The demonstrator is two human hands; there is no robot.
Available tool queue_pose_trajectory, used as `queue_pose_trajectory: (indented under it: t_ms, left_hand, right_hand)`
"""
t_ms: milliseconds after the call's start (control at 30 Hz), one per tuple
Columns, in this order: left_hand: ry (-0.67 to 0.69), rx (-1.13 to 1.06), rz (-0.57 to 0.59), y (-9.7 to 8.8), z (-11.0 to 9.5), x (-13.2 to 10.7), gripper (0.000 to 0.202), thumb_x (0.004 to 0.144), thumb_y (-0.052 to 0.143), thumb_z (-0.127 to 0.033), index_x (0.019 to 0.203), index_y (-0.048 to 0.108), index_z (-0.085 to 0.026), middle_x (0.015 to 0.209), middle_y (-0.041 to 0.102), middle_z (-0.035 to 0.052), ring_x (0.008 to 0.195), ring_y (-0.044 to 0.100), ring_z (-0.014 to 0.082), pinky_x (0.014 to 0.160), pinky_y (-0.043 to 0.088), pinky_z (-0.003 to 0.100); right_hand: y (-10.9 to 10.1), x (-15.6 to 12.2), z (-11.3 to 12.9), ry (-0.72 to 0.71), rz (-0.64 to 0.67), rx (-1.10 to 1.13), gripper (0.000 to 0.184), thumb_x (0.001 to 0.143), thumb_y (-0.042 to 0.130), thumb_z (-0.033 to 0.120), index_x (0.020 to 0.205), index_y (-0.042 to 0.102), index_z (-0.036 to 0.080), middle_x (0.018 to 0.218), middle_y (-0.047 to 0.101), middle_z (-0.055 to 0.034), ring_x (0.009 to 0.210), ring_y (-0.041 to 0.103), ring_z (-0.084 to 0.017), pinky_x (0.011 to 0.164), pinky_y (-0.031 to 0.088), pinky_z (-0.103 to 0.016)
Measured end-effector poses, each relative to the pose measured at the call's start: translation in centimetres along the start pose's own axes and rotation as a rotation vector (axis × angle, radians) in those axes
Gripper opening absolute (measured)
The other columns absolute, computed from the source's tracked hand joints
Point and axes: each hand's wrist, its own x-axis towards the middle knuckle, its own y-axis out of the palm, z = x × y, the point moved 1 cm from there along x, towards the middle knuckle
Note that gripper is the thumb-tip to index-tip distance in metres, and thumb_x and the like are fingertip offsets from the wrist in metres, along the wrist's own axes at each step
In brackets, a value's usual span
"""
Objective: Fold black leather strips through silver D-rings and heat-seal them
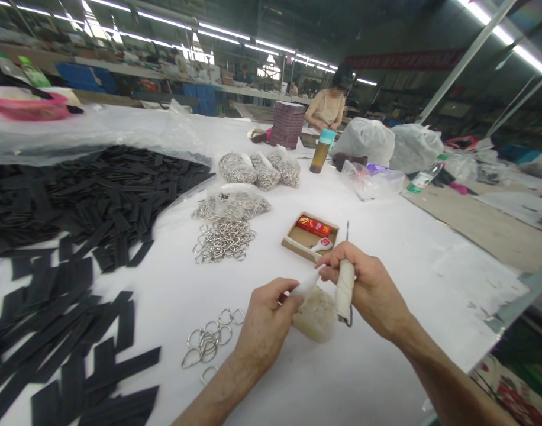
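Note:
My left hand (264,322) is closed in a pinch on a whitish, crusted lump (315,315) that rests low over the white table (386,248). My right hand (368,284) is wrapped round a tool with a white taped handle (344,288); its thin metal tip (347,229) points up and away. The right thumb and forefinger also touch a white strip (307,283) at the top of the lump. A small heap of metal D-rings (209,343) lies just left of my left hand.
Black flat strips (76,207) cover the table's left side. More D-rings (224,236) and bags of rings (260,168) lie ahead, beside a small cardboard tray (310,236). A brown bottle (320,151) and white sacks (366,142) stand farther back, where a seated person (326,106) works.

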Motion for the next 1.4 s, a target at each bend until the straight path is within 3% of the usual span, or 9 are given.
queue_pose_trajectory:
  t_ms: [200,600,800,1000,1233,1400]
  left_hand:
    - [-0.035,-0.063,0.020,0.2,0.3,0.2,0.021,0.075,0.053,-0.020,0.088,0.069,-0.016,0.061,0.058,0.0001,0.058,0.054,0.0152,0.055,0.045,0.024]
    - [-0.103,-0.121,0.069,-0.1,0.2,0.3,0.020,0.075,0.053,-0.020,0.087,0.068,-0.014,0.053,0.054,-0.0022,0.048,0.050,0.0120,0.051,0.042,0.023]
    - [-0.106,-0.104,0.047,-0.1,0.1,0.3,0.020,0.075,0.053,-0.021,0.088,0.067,-0.014,0.053,0.055,-0.0022,0.048,0.050,0.0118,0.050,0.043,0.022]
    - [-0.089,-0.059,0.015,0.0,0.2,0.1,0.020,0.077,0.052,-0.022,0.089,0.067,-0.015,0.054,0.054,-0.0023,0.050,0.051,0.0131,0.051,0.043,0.023]
    - [0.023,0.026,-0.085,0.0,0.7,0.0,0.016,0.078,0.053,-0.023,0.084,0.067,-0.019,0.061,0.057,-0.0010,0.055,0.053,0.0145,0.055,0.043,0.024]
    - [-0.028,-0.137,-0.047,0.0,0.3,0.1,0.019,0.078,0.053,-0.023,0.089,0.067,-0.015,0.058,0.056,-0.0006,0.055,0.053,0.0145,0.055,0.044,0.024]
  right_hand:
    - [0.0,0.3,0.2,0.056,-0.001,0.164,0.018,0.081,0.062,0.021,0.072,0.046,0.021,0.083,0.066,0.0020,0.071,0.057,-0.012,0.063,0.044,-0.023]
    - [0.0,0.6,-0.3,0.053,0.043,0.226,0.018,0.082,0.060,0.021,0.073,0.045,0.021,0.082,0.064,0.0028,0.068,0.053,-0.010,0.061,0.043,-0.021]
    - [0.3,0.2,-0.7,0.003,-0.011,0.167,0.016,0.084,0.059,0.022,0.074,0.047,0.022,0.085,0.064,0.0022,0.074,0.055,-0.013,0.066,0.043,-0.025]
    - [0.5,0.2,-0.8,0.051,-0.020,0.178,0.017,0.082,0.061,0.023,0.073,0.046,0.021,0.085,0.064,0.0012,0.071,0.055,-0.014,0.065,0.044,-0.027]
    - [1.0,0.3,-0.6,0.091,-0.029,0.179,0.017,0.080,0.061,0.024,0.070,0.047,0.021,0.082,0.065,0.0005,0.075,0.057,-0.016,0.065,0.044,-0.027]
    - [1.7,0.2,-0.9,0.150,-0.067,0.307,0.017,0.076,0.065,0.025,0.075,0.048,0.022,0.082,0.063,0.0010,0.066,0.055,-0.014,0.055,0.042,-0.024]
